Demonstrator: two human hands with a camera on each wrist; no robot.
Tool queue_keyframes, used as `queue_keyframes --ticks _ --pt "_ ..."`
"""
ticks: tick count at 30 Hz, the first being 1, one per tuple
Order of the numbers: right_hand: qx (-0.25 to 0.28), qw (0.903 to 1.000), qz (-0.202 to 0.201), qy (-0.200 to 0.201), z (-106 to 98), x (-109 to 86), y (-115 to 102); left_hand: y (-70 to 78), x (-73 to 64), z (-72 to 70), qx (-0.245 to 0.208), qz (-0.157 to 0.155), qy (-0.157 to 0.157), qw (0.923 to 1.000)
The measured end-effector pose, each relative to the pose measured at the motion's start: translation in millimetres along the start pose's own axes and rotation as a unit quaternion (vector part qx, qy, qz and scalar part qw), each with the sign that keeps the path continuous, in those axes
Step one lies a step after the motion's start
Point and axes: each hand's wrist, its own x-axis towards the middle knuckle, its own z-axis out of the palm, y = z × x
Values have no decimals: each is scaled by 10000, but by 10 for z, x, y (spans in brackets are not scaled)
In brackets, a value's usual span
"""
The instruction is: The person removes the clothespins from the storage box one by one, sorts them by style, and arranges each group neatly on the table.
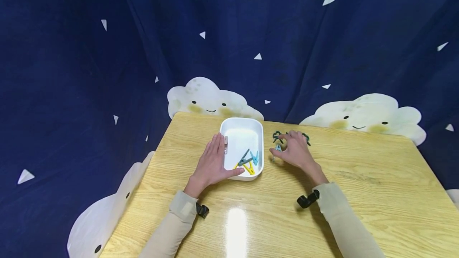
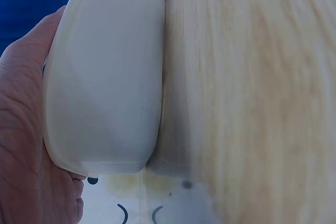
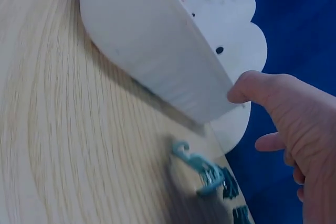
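A white rectangular bin (image 1: 236, 134) stands on the table. My left hand (image 1: 211, 164) lies along its left rim, fingers straight, thumb stretched over the near end. Inside the bin are a grey-blue clip (image 1: 245, 161), a light-blue clip (image 1: 254, 157) and yellow clips (image 1: 249, 169); a pale piece (image 1: 226, 145) shows beside my left fingers. To the right of the bin, my right hand (image 1: 295, 149) hovers over a teal clip (image 3: 202, 167) with thumb and fingers apart, and the right wrist view shows the clip lying free on the wood.
Dark green clips (image 1: 277, 137) lie on the table (image 1: 358, 178) near its back edge, partly behind my right hand, with another green clip (image 1: 306, 138) farther right. A navy curtain (image 1: 229, 19) with cloud prints hangs right behind the table.
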Motion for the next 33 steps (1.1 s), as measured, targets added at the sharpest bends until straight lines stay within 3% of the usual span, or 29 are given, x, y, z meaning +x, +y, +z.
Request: queue_keyframes --ticks 6,17,26,33 --pt "290 9991 -183 250 32 66 -228 -2 1 -1 3 -24 -54 10000" --pt "179 9986 -499 42 180 187 -725 -2 2 0 59 6 -68 10000" --pt "-99 9954 -898 -312 403 224 -1043 3 -2 -5 65 68 5 10000" --pt "-226 9894 -1223 -755 550 270 -1111 2 -4 -17 49 79 -20 10000"
